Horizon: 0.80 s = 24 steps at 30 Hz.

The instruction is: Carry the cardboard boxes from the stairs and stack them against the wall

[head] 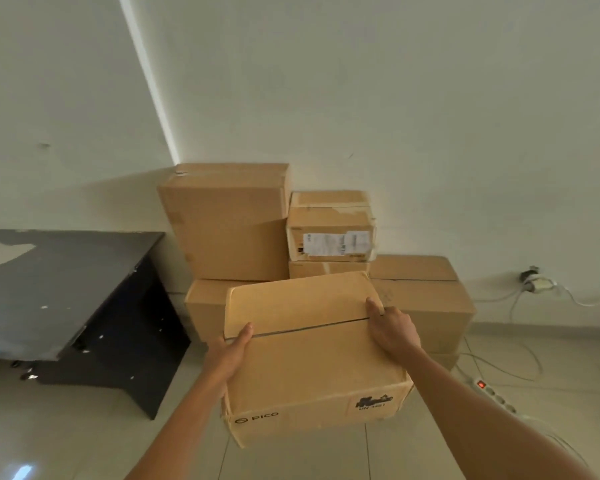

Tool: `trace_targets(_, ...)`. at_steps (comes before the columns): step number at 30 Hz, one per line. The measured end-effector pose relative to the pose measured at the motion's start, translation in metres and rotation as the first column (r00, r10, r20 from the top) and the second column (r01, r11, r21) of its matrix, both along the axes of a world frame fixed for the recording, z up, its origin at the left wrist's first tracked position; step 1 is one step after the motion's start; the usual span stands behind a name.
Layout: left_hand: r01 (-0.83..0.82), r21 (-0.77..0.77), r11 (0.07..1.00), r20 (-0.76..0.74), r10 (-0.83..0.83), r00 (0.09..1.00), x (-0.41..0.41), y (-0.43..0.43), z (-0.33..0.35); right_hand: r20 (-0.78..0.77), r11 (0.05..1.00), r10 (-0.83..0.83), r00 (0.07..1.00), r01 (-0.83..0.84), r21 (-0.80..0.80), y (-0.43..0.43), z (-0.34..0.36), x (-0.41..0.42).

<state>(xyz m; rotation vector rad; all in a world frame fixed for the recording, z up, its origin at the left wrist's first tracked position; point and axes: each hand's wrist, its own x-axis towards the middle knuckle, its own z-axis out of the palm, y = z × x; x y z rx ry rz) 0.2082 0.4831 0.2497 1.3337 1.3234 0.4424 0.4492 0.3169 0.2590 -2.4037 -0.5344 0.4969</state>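
White walls [395, 98] back stacked brown cardboard boxes [229, 220] at frame centre. Lower centre, left hand [227, 351] and right hand [392, 327] hold a brown cardboard box [312, 358] printed "PICO", each grip curled round its side.

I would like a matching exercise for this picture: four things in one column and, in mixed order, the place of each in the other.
1. PICO box
2. labelled box
3. dark table
4. power strip

a. on the floor, right of the stack
b. held between the left hand and the right hand
c. left of the stack
d. in the stack, on another box

Pairs: 1-b, 2-d, 3-c, 4-a
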Motion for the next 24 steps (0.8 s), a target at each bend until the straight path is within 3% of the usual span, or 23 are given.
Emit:
trace_targets(7, 0.073, 0.034, 0.997, -0.129, -0.068, 0.989, 0.107, -0.005, -0.002, -0.047, 0.995, -0.097, 0.994, 0.097, 0.003, -0.025, -0.016, 0.087)
trace_targets(24, 0.348, -0.07, 0.935, -0.107, -0.354, 0.929, 0.355, 0.012, -0.028, -0.029, 0.942, -0.329, 0.944, 0.326, -0.081, -0.06, -0.039, 0.295)
